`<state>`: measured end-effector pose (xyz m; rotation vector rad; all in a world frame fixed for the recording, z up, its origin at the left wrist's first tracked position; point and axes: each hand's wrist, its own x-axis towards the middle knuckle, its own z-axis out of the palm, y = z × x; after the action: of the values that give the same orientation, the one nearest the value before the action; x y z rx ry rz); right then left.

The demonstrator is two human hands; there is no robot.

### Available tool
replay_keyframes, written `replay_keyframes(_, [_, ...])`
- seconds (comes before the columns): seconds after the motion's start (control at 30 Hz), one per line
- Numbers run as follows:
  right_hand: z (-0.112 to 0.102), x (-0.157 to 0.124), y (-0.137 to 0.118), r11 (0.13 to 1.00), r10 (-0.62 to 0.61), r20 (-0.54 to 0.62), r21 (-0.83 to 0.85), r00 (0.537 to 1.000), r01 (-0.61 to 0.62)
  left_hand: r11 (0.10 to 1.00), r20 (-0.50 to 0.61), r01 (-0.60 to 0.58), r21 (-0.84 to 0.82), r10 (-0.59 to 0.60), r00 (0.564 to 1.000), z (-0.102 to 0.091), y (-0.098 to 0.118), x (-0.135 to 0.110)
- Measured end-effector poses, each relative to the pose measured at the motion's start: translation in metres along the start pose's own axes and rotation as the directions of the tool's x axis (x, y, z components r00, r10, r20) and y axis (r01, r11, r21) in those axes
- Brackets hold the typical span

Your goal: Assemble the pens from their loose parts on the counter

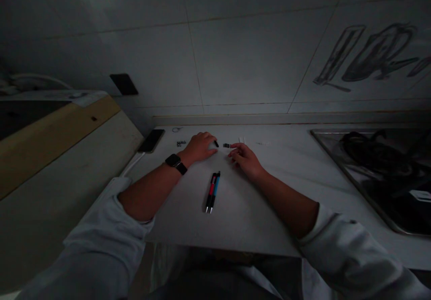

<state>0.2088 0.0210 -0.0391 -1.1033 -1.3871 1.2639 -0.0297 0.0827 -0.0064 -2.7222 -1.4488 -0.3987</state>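
My left hand (pixel 202 146) rests on the white counter, thumb and fingers apart. A small black cylindrical piece (pixel 216 143) lies at its fingertips; I cannot tell whether it is gripped. Opposite, my right hand (pixel 247 160) has its fingers loosely apart, the index fingertip at a short row of small dark pieces (pixel 226 145). Two click pens lie side by side nearer me: a red and black pen (pixel 211 191) and a blue and black pen (pixel 215 190). Several small dark parts (pixel 181 143) sit left of my left hand. Thin white pieces (pixel 242 139) lie behind my right hand.
A phone (pixel 151 140) lies at the counter's left, by a white cable (pixel 133 163) and a large box-like unit (pixel 111 152). Faint thin pieces (pixel 263 143) and a small ring (pixel 176 130) lie towards the tiled wall (pixel 242 66). A gas hob (pixel 363 187) borders the right.
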Motion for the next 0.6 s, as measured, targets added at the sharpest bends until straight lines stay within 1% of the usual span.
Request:
replay_keyframes(0.07, [0.0, 0.0, 0.002, 1.0, -0.012, 0.002, -0.012, 1.0, 0.012, 0.998, 0.024, 0.048, 0.031, -0.049, 0.999, 0.006, 0.001, 0.011])
replay_keyframes(0.17, [-0.001, 0.001, 0.004, 0.999, -0.042, 0.006, -0.014, 0.999, 0.042, 0.997, 0.063, 0.072, 0.033, -0.074, 0.995, 0.014, 0.0, 0.025])
replay_keyframes(0.27, [-0.003, 0.002, 0.005, 0.998, -0.062, 0.011, -0.006, 0.998, 0.063, 0.996, 0.055, 0.089, -0.006, -0.089, 0.995, 0.019, -0.002, 0.031])
replay_keyframes(0.37, [-0.003, 0.002, 0.005, 0.998, -0.058, 0.02, -0.017, 0.998, 0.058, 0.996, 0.048, 0.078, -0.053, -0.075, 0.996, 0.017, -0.005, 0.029])
replay_keyframes(0.5, [-0.003, 0.002, 0.007, 0.995, -0.074, 0.035, -0.059, 0.997, 0.076, 0.997, 0.089, 0.003, -0.082, 0.005, 0.996, 0.007, -0.014, 0.016])
replay_keyframes(0.6, [-0.003, 0.002, 0.01, 0.99, -0.101, 0.051, -0.09, 0.994, 0.105, 0.997, 0.105, -0.009, -0.078, 0.017, 0.994, 0.0, -0.022, 0.006])
